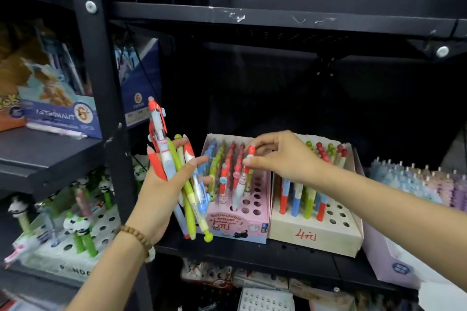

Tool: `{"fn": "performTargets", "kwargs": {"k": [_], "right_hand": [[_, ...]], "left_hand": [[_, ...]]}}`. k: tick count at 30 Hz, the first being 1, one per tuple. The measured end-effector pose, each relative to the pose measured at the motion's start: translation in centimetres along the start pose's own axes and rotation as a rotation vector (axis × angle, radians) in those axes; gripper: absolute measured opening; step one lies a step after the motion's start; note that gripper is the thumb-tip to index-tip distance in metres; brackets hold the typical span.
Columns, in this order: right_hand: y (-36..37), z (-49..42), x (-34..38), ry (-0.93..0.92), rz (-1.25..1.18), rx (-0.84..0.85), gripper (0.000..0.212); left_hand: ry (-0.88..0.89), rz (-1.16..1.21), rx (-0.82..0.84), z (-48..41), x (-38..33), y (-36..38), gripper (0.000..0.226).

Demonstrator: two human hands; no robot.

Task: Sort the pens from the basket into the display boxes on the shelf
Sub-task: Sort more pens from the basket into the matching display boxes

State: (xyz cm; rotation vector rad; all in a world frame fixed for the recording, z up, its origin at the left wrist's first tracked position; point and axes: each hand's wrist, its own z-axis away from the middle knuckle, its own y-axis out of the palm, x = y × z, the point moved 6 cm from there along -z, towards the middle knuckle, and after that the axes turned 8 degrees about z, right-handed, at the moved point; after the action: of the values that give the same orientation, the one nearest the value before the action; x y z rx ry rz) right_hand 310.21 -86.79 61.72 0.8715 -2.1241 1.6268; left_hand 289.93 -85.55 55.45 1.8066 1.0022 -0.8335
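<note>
My left hand (161,184) grips a bunch of pens (177,174), red, green, blue and white, held upright in front of the black shelf post. My right hand (280,156) pinches the red top of a white and red pen (241,184), whose tip sits in a hole of the pink display box (255,219). That box holds rows of blue, green and red pens. Right of it stands a beige display box (313,232) with red, blue and green pens. The basket is not in view.
A pale purple box (394,262) of pastel pens stands at the right. Lower left, a white holed box (63,247) holds panda-topped pens. Blue cartons (63,113) sit on the upper left shelf. A black shelf board (278,20) runs overhead. More stock lies below.
</note>
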Motion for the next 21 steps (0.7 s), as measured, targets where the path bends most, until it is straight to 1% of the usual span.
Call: {"fn": "performTargets", "kwargs": {"k": [2,5,7,10,12,13,16,19,21], "right_hand": [[1.0,0.0,0.1,-0.014,0.055,0.049,0.013],[2.7,-0.2,0.1,-0.003,0.130,0.114,0.022],[3.0,-0.4,0.3,-0.016,0.140,0.088,0.024],[2.8,-0.4,0.4,-0.040,0.103,0.020,0.015],[3.2,-0.1,0.1,-0.035,0.126,0.007,0.013],[3.4,0.0,-0.1,-0.033,0.153,0.009,0.015],[3.7,0.0,-0.4,-0.029,0.204,0.029,0.020],[3.8,0.1,-0.3,-0.019,0.202,0.055,0.021],[3.5,0.5,0.2,-0.027,0.142,0.028,0.019]], "left_hand": [[-0.016,0.019,0.009,0.2,0.0,0.1,0.051],[-0.020,0.072,0.028,0.4,-0.2,0.7,0.055],[-0.016,0.091,0.041,0.4,-0.3,1.1,0.057],[-0.005,0.070,0.070,0.3,-0.4,1.1,0.055],[-0.001,0.066,0.077,0.2,-0.3,0.9,0.054],[-0.002,0.061,0.077,0.2,-0.3,0.9,0.050],[-0.021,0.037,0.091,0.1,-0.1,1.0,0.027],[-0.082,0.061,0.101,0.1,0.3,1.3,0.022],[-0.100,0.099,0.072,0.1,0.3,1.3,0.019]]}}
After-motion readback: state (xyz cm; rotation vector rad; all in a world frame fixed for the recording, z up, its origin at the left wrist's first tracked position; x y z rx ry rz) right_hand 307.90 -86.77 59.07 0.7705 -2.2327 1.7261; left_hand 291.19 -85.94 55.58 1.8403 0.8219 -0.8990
